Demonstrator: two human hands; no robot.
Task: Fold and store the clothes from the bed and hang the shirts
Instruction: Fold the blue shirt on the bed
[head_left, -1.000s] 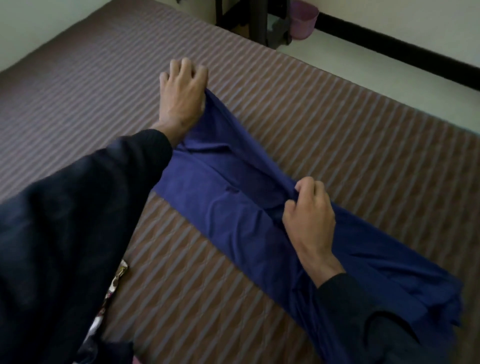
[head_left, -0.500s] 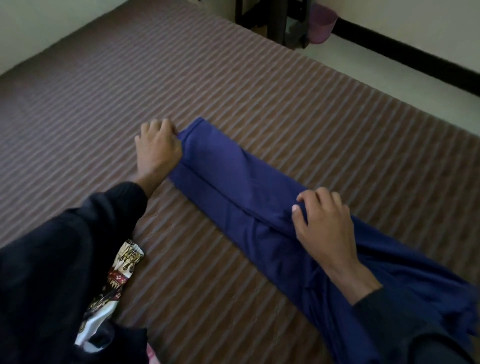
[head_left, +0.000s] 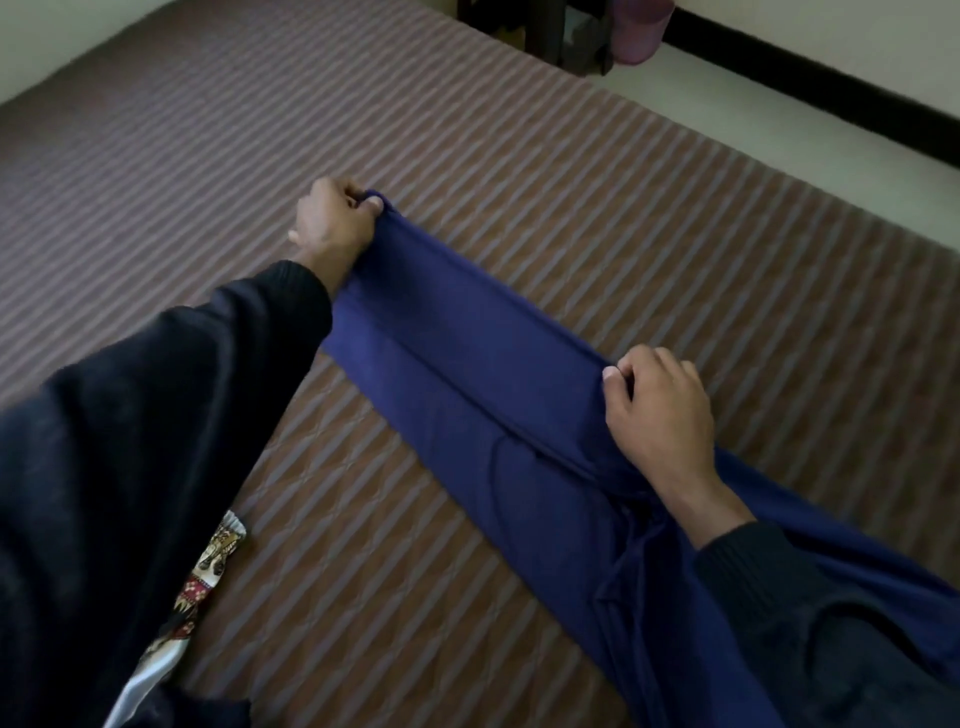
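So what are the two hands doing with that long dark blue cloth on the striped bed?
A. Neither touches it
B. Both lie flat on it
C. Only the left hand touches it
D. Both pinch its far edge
D: the left hand and the right hand each have curled fingers pinching the far edge of the long dark blue cloth.

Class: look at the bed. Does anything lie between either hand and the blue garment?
No. The left hand pinches the blue garment at its far end; the right hand pinches its edge mid-length.
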